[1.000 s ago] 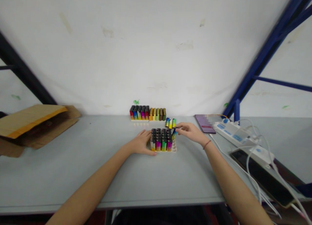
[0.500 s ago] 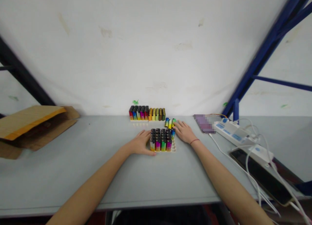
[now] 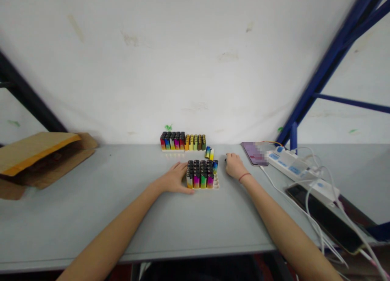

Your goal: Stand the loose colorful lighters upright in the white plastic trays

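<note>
A white tray [image 3: 216,182] holds rows of upright lighters [image 3: 200,174] with black tops and colourful bodies; its right column is partly unfilled, with a blue lighter [image 3: 215,166] at its back. My left hand [image 3: 174,178] grips the tray's left side, thumb along the front and fingers toward the back. To the right of the tray and apart from it, my right hand [image 3: 234,166] is closed on a lighter [image 3: 226,160]; only its dark end shows. Two loose lighters [image 3: 209,153], blue and yellow, lie behind the tray.
Against the wall stand a filled lighter tray [image 3: 172,141] and a group of yellow-to-green lighters [image 3: 195,142]. An opened cardboard box [image 3: 45,155] lies left. On the right are a purple-screened phone [image 3: 252,153], a power strip [image 3: 300,171], white cables and a dark phone [image 3: 326,218].
My right hand has taken up the green lighter that lay beside the two loose ones and drawn it back, slightly to the right. My left hand stays at the tray.
</note>
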Motion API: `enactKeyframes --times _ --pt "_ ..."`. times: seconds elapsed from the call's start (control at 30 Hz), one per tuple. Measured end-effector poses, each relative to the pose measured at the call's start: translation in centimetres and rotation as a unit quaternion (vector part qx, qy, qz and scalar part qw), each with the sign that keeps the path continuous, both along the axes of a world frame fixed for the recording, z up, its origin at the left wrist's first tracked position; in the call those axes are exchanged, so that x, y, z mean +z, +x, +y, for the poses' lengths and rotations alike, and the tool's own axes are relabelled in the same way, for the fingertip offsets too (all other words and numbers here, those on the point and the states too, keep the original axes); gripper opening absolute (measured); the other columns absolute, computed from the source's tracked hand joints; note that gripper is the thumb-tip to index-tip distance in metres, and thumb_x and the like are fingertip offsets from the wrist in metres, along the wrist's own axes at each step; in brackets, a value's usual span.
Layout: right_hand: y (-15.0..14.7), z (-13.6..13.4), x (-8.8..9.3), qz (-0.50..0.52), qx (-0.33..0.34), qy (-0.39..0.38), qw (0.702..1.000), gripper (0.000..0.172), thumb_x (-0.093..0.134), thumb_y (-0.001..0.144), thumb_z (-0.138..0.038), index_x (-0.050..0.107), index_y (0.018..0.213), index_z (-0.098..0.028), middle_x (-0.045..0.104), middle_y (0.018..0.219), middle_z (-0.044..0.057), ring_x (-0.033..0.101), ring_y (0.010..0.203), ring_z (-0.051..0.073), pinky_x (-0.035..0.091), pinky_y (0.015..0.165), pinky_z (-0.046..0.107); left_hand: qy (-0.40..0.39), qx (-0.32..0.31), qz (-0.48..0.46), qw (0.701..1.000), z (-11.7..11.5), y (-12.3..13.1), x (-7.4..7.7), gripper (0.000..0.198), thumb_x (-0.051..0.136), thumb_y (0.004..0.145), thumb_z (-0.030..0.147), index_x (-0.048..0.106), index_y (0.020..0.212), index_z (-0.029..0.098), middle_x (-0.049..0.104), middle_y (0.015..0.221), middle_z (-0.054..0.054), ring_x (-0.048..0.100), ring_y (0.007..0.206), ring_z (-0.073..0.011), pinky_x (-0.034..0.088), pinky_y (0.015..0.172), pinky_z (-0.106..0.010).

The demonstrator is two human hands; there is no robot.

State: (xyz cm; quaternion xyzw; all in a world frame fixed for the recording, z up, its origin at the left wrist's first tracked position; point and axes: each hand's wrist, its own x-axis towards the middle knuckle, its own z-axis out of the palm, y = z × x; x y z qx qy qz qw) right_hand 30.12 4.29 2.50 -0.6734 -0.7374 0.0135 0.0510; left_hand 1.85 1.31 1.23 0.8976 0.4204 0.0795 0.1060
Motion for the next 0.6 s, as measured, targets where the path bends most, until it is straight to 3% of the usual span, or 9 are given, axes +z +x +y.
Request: enactKeyframes --times 0.13,0.27,0.37,0.6 --pt "0.11 -0.18 0.29 0.034 0.042 -0.010 0.998 0.036 0.047 0.080 -0.005 0.058 0.114 -0.005 0.057 0.116 0.021 0.055 0.106 0.028 0.039 0.090 0.031 -0.004 0.000 0.007 1.000 0.00 0.01 0.05 0.105 0.071 0.065 0.069 0.035 0.145 0.012 0.038 0.148 -0.018 0.034 0.136 -0.0375 0.012 0.118 -0.050" --pt "0.10 -0.17 0.14 0.084 0.063 0.021 0.994 0.046 0.038 0.082 0.000 0.048 0.126 -0.008 0.062 0.112 0.018 0.061 0.098 0.024 0.041 0.082 0.029 0.000 -0.001 -0.003 1.000 0.03 -0.03 0.00 0.104 0.071 0.064 0.069 0.036 0.145 0.015 0.039 0.148 -0.016 0.036 0.135 -0.0374 0.013 0.117 -0.050" --pt "-0.01 -0.09 -0.01 0.119 0.052 0.046 0.990 0.043 0.037 0.088 -0.006 0.042 0.130 -0.008 0.063 0.115 0.019 0.062 0.098 0.025 0.041 0.079 0.030 0.003 -0.003 -0.006 1.000 0.10 -0.10 -0.17 0.104 0.071 0.063 0.070 0.036 0.145 0.016 0.039 0.148 -0.015 0.037 0.134 -0.0373 0.014 0.117 -0.050" --pt "-0.38 0.12 -0.14 0.206 0.004 0.078 0.975 0.028 0.035 0.094 -0.018 0.045 0.118 -0.010 0.068 0.094 0.015 0.064 0.085 0.025 0.039 0.068 0.029 0.001 0.000 0.000 1.000 0.16 -0.06 -0.29 0.105 0.069 0.064 0.072 0.035 0.145 0.015 0.038 0.148 -0.017 0.035 0.136 -0.0367 0.014 0.117 -0.050"
